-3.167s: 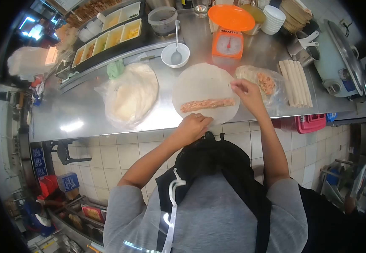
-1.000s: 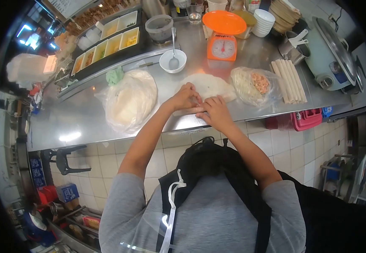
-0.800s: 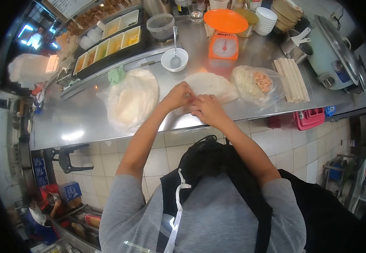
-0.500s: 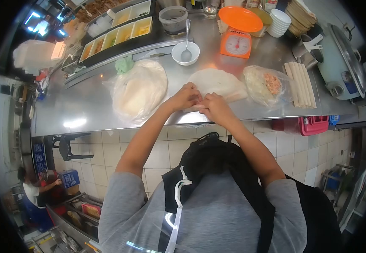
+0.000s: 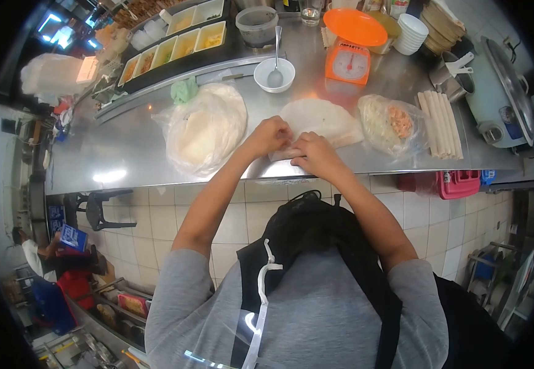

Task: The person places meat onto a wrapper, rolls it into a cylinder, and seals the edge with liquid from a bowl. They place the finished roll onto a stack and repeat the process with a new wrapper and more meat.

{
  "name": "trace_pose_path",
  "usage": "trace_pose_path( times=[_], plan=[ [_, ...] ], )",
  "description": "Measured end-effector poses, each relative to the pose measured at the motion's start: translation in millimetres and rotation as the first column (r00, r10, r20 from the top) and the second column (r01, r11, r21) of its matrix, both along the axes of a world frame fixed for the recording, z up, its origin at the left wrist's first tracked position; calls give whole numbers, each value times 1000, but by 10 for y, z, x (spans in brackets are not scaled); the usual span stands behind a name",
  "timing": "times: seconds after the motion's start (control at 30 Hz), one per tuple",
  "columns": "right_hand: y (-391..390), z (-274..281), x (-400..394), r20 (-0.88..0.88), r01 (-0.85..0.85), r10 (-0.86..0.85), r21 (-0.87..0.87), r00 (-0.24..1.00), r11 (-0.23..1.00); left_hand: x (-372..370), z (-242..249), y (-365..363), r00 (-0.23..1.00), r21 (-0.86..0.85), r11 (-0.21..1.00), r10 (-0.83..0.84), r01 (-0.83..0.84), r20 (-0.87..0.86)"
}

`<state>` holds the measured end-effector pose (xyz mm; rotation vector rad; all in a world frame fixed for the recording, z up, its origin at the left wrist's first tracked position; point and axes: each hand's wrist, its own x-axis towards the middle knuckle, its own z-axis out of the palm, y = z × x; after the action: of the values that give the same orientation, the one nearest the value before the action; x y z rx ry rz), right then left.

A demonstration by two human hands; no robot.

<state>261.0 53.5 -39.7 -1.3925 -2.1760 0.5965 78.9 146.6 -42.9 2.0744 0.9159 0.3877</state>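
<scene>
A thin pale spring roll wrapper (image 5: 328, 120) lies on the steel counter, its near edge rolled into a narrow strip. My left hand (image 5: 271, 134) is curled over the left part of that edge, fingertips on the wrapper. Farther right, my right hand (image 5: 317, 154) pinches the rolled edge with thumb and fingers. Whatever is inside the fold is hidden. To the left is a stack of round wrappers (image 5: 208, 129) in clear plastic. On the right sit a plastic bag with pinkish filling (image 5: 398, 123) and several finished long rolls (image 5: 440, 126) side by side.
Behind the wrapper stand a white bowl with a spoon (image 5: 274, 76) and an orange scale (image 5: 347, 64). A row of food tubs (image 5: 175, 52) lines the back left. At the right end is a large cooker (image 5: 494, 101). Another person (image 5: 42, 258) is at far lower left.
My left hand has lifted slightly and its fingers have shifted on the fold; my right hand stays on the roll. The view has shifted slightly. The other person has moved with a blue box.
</scene>
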Motion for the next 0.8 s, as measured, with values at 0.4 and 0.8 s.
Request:
trace_pose_path(
  times=[0.4, 0.8],
  plan=[
    [6, -39, -10, -66, -61, 57, -67, 996, 996, -88, -127, -92, 989, 74, 987, -147, 146, 2],
    [-9, 224, 682, 214, -41, 47, -32, 976, 999, 697, -86, -48, 985, 124, 987, -87, 106, -148]
  ],
)
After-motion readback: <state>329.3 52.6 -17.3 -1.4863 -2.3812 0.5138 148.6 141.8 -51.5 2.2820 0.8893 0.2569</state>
